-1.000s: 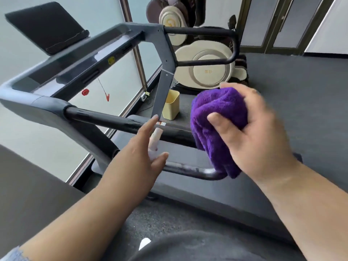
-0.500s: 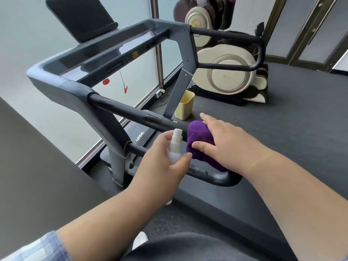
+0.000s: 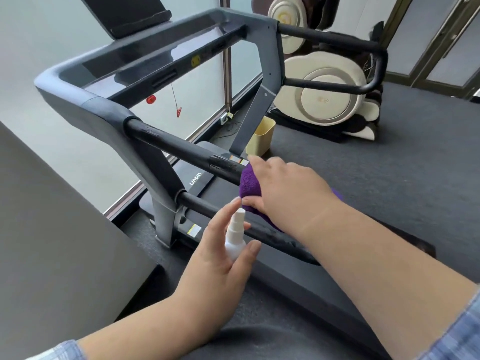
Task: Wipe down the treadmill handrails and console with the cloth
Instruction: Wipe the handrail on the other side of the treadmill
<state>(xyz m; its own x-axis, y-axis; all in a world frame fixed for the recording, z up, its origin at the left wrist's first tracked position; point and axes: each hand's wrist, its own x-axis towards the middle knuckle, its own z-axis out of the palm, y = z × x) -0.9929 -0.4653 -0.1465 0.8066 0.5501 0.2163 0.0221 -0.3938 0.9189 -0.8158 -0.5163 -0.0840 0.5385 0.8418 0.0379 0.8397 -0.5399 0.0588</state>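
ok so right hand (image 3: 288, 193) just brought purple cloth (image 3: 250, 187) down, now wrapped on near handrail (image 3: 181, 149), frame centre. left hand (image 3: 220, 258) gripping spray bottle (image 3: 235, 237). wiping's started; console (image 3: 145, 58) upper left untouched.

Dark grey carpet (image 3: 428, 152) everywhere, frosted windows (image 3: 52, 48) along the left, cream massage chair (image 3: 330, 100) by the glass doors (image 3: 426, 35), little yellow bin (image 3: 261, 137) nearby.
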